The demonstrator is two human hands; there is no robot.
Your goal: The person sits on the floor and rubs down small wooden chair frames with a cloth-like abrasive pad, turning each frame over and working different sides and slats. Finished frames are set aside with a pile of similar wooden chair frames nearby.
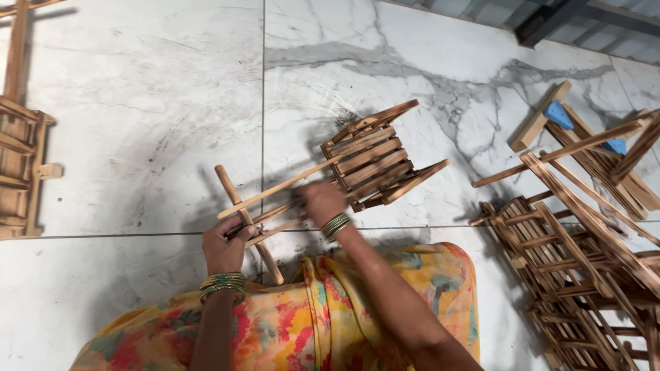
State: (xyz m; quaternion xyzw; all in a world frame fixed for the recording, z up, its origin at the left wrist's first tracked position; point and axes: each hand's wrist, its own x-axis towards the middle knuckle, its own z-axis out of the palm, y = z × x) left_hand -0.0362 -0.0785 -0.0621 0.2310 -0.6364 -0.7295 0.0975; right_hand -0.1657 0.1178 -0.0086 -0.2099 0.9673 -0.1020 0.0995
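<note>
A small wooden slatted cart lies on the white marble floor in front of me, with long thin handle sticks running left to a round crossbar. My left hand grips the crossbar and stick ends near my lap. My right hand, blurred by motion, rests on the sticks just beside the slatted body. Green bangles ring both wrists. A bright flowered cloth covers my lap below.
A heap of similar wooden slatted frames fills the right side, with a wooden block and blue pieces behind it. More wooden frames stand at the left edge. A dark bar lies at the top right.
</note>
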